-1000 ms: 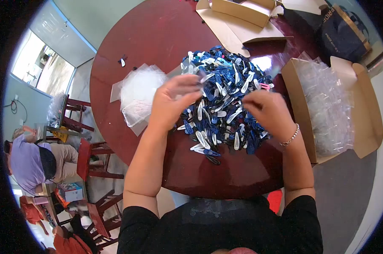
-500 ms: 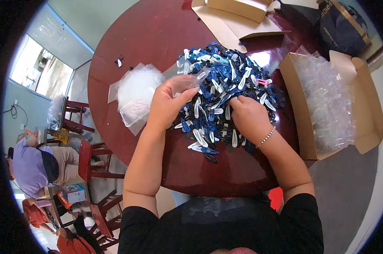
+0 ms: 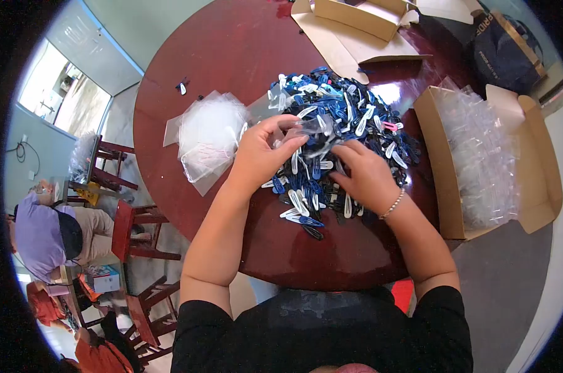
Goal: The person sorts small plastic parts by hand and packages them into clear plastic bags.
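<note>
A heap of blue, white and black hair clips [image 3: 356, 115] covers the middle of the round red table [image 3: 188, 56]. My left hand [image 3: 263, 152], at the heap's left side, pinches a clear plastic bag [image 3: 316, 127] with clips in it. Close to the bag's right end is my right hand [image 3: 365, 174], thumb and fingers apart over the heap; a dark clip seems to lie at its fingertips, but blur hides whether it is held. A stack of clear flat bags [image 3: 210, 133] lies left of my left hand.
An open cardboard box [image 3: 440, 168] full of filled clear bags stands on the right. Another open carton [image 3: 356, 22] and a dark bag [image 3: 505, 59] are at the back. Two loose clips [image 3: 182, 87] lie far left. People sit beyond the stools [image 3: 135, 233].
My right hand has lifted from the heap and its fingers have parted near the bag. My left hand has moved slightly right and down with the bag. The view has shifted a little.
</note>
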Motion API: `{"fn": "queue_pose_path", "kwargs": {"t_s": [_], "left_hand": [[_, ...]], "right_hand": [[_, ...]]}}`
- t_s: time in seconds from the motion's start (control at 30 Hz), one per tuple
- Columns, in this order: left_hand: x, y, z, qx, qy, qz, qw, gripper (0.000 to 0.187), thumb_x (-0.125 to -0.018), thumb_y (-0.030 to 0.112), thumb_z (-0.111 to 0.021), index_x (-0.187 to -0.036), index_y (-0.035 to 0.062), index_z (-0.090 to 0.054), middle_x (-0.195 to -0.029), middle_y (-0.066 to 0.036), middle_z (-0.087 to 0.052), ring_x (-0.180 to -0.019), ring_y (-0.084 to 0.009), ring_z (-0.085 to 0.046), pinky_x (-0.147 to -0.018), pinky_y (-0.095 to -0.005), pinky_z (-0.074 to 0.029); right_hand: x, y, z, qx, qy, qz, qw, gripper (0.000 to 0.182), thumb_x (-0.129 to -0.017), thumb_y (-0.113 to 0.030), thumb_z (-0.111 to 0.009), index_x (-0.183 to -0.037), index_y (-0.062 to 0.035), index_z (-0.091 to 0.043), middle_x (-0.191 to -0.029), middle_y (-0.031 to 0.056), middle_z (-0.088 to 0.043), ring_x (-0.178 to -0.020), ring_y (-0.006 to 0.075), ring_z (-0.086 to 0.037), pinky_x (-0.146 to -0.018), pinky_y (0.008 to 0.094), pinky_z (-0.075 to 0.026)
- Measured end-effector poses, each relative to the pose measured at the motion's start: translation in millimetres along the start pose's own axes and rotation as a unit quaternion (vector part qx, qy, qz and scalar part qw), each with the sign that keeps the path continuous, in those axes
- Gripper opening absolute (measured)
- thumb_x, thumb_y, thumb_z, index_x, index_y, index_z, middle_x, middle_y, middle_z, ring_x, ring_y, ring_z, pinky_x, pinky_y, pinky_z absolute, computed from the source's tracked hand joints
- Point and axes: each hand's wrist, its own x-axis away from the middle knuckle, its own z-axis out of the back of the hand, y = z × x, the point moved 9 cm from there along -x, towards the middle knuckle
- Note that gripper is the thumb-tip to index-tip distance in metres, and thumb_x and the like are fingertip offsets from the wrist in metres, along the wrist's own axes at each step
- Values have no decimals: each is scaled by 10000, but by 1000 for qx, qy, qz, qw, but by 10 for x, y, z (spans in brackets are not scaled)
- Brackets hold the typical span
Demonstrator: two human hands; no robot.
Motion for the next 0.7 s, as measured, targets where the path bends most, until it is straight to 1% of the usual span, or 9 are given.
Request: {"fn": "queue_pose_path", "kwargs": {"t_s": [0.07, 0.1, 0.13, 0.17, 0.37, 0.47, 0.6, 0.67, 0.7], "left_hand": [[4, 5, -11, -6, -5, 6, 1000, 315, -832, 64, -727, -1135, 22, -651, -1064, -64, -688, -958, -116, -638, -856, -261, -498], [4, 1, -19, -6, -6, 6, 1000, 315, -832, 64, -727, -1135, 22, -651, -1064, -64, -688, -958, -116, -638, -856, -261, -498], [3, 16, -16, -1, 3, -7, 1000, 320, -825, 96, -745, -1125, 24, -657, -965, -37, -684, -873, -85, -610, -778, -240, -484], [4, 33, -12, 5, 12, -21, 1000, 329, -818, 129, -762, -1114, 26, -662, -865, -9, -680, -788, -55, -581, -699, -219, -471], [5, 40, 13, -23, 15, -15, 1000, 317, -822, 141, -758, -1103, 25, -668, -818, 7, -660, -747, -41, -560, -670, -215, -461], [4, 3, 7, 4, 16, -9, 1000, 309, -817, 146, -761, -1092, 32, -675, -809, 9, -657, -746, -39, -559, -667, -216, -459], [4, 6, 26, -36, 15, -19, 999, 306, -813, 150, -764, -1086, 40, -679, -811, 9, -659, -732, -41, -554, -659, -219, -455], [-1, -47, 0, -53, -9, 18, 998, 318, -835, 67, -730, -1140, 29, -650, -1044, -61, -694, -932, -121, -650, -843, -269, -507], [2, -52, -4, -53, -10, 18, 998, 318, -835, 67, -730, -1140, 29, -650, -1044, -61, -694, -932, -121, -650, -843, -269, -507]], "right_hand": [[16, -151, 8, 12, 60, 61, 996, 383, -745, -103, -747, -1107, -64, -629, -1000, 82, -614, -858, 291, -648, -730, 376, -531], [18, -156, -7, 23, 45, 55, 997, 353, -746, -87, -738, -1085, -72, -640, -1045, 75, -603, -888, 290, -642, -736, 381, -530], [18, -131, -7, 23, 46, 53, 997, 353, -746, -87, -738, -1085, -72, -640, -1045, 75, -603, -888, 290, -642, -736, 381, -530], [11, -96, -30, 18, 30, 59, 998, 318, -753, -88, -736, -1058, -68, -649, -1027, 79, -613, -881, 293, -644, -735, 378, -530], [-29, 100, 134, -22, 53, 33, 998, 194, -778, -148, -749, -928, -53, -670, -866, 109, -659, -781, 310, -652, -688, 382, -526], [-29, 242, 253, 108, 65, 5, 992, 210, -793, -238, -747, -870, -62, -663, -788, 124, -668, -729, 309, -654, -637, 386, -512], [-44, 389, 360, 122, 26, -55, 991, 235, -783, -250, -762, -837, -47, -658, -766, 138, -664, -700, 323, -647, -610, 395, -503], [-29, 426, 453, 75, 51, -61, 994, 295, -813, -326, -735, -796, -49, -635, -721, 143, -645, -678, 351, -637, -592, 429, -491], [-29, 456, 458, 76, 51, -62, 994, 295, -813, -326, -735, -796, -49, -635, -721, 143, -645, -678, 351, -637, -592, 429, -491]]}}
